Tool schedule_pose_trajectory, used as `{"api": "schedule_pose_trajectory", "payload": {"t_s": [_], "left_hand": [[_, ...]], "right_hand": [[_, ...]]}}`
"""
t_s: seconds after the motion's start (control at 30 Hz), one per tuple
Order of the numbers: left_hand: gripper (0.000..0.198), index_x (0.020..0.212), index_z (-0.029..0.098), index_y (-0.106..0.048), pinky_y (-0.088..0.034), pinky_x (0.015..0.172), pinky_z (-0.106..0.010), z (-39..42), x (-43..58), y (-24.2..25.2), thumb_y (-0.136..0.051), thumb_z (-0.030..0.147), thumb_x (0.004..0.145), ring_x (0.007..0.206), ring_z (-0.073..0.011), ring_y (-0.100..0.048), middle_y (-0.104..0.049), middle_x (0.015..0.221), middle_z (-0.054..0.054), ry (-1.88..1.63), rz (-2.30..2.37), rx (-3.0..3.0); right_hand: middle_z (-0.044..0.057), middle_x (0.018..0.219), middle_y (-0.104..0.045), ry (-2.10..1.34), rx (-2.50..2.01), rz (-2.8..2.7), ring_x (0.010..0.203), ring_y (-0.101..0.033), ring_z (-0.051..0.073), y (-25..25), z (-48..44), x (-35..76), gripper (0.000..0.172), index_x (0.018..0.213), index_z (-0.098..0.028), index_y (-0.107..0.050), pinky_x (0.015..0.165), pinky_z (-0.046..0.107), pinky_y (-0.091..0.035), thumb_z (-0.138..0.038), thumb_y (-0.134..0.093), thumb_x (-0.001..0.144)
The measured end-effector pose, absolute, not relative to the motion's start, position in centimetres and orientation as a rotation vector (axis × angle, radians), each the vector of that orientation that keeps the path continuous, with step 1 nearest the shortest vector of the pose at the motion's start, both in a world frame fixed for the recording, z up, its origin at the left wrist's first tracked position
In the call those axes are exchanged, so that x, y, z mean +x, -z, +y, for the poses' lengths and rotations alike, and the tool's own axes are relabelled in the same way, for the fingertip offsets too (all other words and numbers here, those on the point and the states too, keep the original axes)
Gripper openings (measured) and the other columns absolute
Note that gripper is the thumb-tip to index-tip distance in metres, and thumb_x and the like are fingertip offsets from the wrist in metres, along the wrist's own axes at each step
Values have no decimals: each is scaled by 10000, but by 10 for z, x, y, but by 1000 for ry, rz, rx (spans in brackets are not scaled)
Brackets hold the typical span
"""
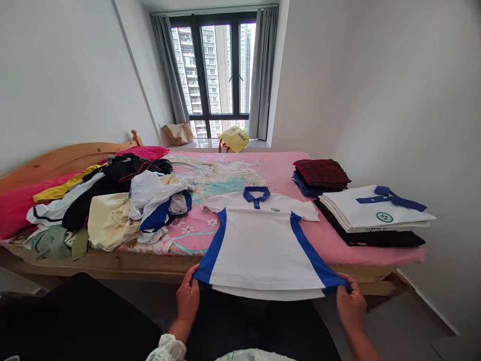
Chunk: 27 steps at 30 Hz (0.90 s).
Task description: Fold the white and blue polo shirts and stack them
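White with blue side panels: shirt [259, 245], front up, between loose heap [112, 200] and folded stack [349, 210], with collar [248, 194] toward the window [220, 65] and hem [268, 288] reaching past the near edge of the bed [120, 263]. Gripped at both bottom corners, by left hand [188, 296] on one blue panel and by right hand [352, 301] on the other; hands wide apart, with hem nearly straight between and a second white edge showing just below the front one. Short sleeves out to the sides, one of them near the stack; contact there, impossible to tell. Step in hand, by judgement: spreading and squaring for a fold, not yet begun, to judge by the full outline. At left, on the bed: the heap, presumably unfolded work. At right: the stack, topped by white cloth with blue collar and green badge, and just behind, a smaller pile [323, 173] with red plaid uppermost; apparently finished work and a likely pattern for width. Called for next, probably: laying the hem flat on the bed, lining up both edges, smoothing the body, then turning sides and sleeves inward evenly. Worth guarding against: a skewed hem, a creased collar, a sleeve brushing the stack.
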State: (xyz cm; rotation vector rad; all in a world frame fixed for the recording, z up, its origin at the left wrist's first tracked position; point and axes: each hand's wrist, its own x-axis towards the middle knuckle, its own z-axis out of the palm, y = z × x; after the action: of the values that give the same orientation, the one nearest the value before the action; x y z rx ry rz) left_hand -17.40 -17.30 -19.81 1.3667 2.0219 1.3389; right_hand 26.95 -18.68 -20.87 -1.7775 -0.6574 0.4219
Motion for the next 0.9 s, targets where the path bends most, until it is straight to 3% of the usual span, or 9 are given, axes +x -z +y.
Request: {"api": "schedule_pose_trajectory", "payload": {"t_s": [0.07,0.23,0.33,0.47,0.57,0.63,0.9], "left_hand": [[407,1140,211,-623,-513,800,-298,-179,-179,199,-444,315,790,927,-192,-646,-692,1068,-34,-1400,1934,1253],[503,1228,180,-581,-545,672,-283,-196,-182,207,-482,375,774,654,-142,-638,-699,1025,-36,-1354,1751,1190],[543,1267,173,-545,-545,630,-288,-197,-179,202,-477,390,774,587,-129,-618,-699,984,-41,-1365,1726,1099],[553,1270,169,-538,-542,598,-286,-196,-176,193,-484,377,760,611,-138,-631,-701,956,-46,-1440,1705,898],[579,1266,132,-538,-515,563,-278,-205,-174,197,-506,355,733,561,-142,-617,-702,781,-27,-1406,1692,840],[576,1234,114,-565,-493,548,-269,-215,-171,204,-525,364,717,551,-148,-612,-683,692,-13,-1357,1673,876],[596,1165,108,-606,-469,548,-246,-221,-177,217,-617,356,623,645,-171,-643,-709,727,-29,-1299,1591,699]], "right_hand": [[38,761,-624,-397,-1819,-693,686,-549,221,213,-188,280,397,929,-193,-608,663,323,-410,-340,-453,595],[53,789,-638,-390,-1752,-822,727,-564,232,239,-198,283,391,929,-180,-600,661,312,-422,-305,-427,601],[52,795,-652,-440,-1719,-869,711,-572,225,246,-205,279,437,1006,-170,-603,641,307,-431,-295,-418,630],[60,946,-671,-453,-1673,-923,874,-600,249,241,-211,282,483,1046,-174,-623,767,331,-460,-305,-414,630],[56,1016,-671,-497,-1631,-932,967,-593,263,239,-214,288,461,1007,-185,-644,855,353,-455,-320,-432,621],[53,966,-684,-536,-1638,-899,931,-606,268,243,-216,291,439,958,-194,-663,814,355,-480,-322,-446,599],[36,803,-688,-680,-1585,-802,775,-619,241,259,-216,299,341,801,-199,-691,696,328,-503,-330,-493,556]]}}
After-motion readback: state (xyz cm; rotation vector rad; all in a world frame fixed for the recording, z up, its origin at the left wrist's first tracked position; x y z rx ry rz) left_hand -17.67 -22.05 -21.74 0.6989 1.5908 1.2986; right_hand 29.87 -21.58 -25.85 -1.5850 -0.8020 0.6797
